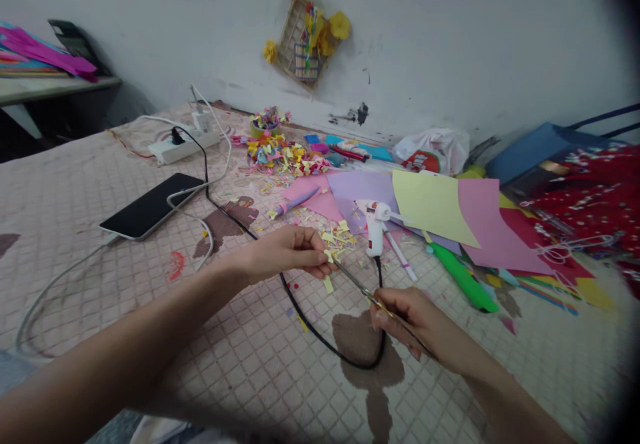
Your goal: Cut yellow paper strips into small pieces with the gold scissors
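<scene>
My right hand (407, 321) is closed around a pair of slim metal scissors (353, 277), whose blades point up and left toward my left hand. My left hand (293, 251) pinches a small piece of pale yellow paper (329, 257) at the blade tips; the fingers hide most of it. Just beyond lies a scatter of pale yellow paper snippets (343, 236). A white glue gun (375, 227) rests on coloured sheets behind the scissors, its black cord (320, 337) looping below both hands. Another yellow strip (328, 285) lies under my left fingers.
A tablet (153, 207) with a white cable and a power strip (185, 144) are at left. Colourful paper bits (285, 154) are heaped at the back. Paper sheets (433, 201), a green tool (463, 277), a purple pen-like stick (297, 201) and red fabric (585, 197) lie around.
</scene>
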Tool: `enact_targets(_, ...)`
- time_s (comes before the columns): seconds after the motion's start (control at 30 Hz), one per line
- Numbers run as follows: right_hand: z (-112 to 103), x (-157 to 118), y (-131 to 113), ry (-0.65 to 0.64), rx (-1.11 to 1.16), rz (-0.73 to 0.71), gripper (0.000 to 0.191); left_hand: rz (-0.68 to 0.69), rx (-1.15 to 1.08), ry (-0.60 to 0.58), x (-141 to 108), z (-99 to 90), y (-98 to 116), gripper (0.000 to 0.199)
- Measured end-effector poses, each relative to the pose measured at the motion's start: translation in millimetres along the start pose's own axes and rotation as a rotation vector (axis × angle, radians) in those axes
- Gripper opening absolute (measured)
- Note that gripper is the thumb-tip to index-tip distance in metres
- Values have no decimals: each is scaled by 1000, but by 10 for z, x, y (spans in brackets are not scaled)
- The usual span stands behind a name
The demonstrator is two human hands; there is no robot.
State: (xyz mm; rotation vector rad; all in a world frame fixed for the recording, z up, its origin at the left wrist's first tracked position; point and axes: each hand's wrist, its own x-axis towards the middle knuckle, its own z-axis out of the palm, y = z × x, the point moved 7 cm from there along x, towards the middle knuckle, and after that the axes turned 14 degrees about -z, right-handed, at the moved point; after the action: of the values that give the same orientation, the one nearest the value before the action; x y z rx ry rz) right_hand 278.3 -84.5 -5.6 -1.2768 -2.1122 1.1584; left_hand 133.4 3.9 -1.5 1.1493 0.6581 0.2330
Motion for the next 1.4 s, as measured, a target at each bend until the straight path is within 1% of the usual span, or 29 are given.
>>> enact_targets(0.23,-4,-11,-1,-11,-32,2,40,-9,-5,16,1,-8,0,17)
enact_targets(0.53,-48,25,-10,5,-211,-21,40,-16,-18,18,3,-5,-4,18)
enact_targets(0.67,-56,32,-13,37,-252,-29,40,-7,-46,21,7,-20,-10,20)
enact_targets(0.73,-51,31,-4,70,-197,-25,40,10,-59,24,1,-18,2,20)
enact_targets(0.8,-27,32,-7,94,-92,-32,40,27,-76,36,-9,-8,16,19)
enact_targets(0.9,30,34,-37,104,35,-47,41,52,-105,68,-24,26,37,19)
enact_targets(1.0,85,35,-43,120,121,-26,42,87,-130,93,-38,74,53,19)
enact_targets(1.13,145,52,-13,164,271,-2,44,127,-156,162,-38,74,33,19)
enact_targets(1.27,187,80,0,188,338,-4,44,124,-154,247,-15,22,-30,18)
enact_targets(1.4,216,110,-9,216,371,-1,47,140,-165,278,-6,9,-46,19)
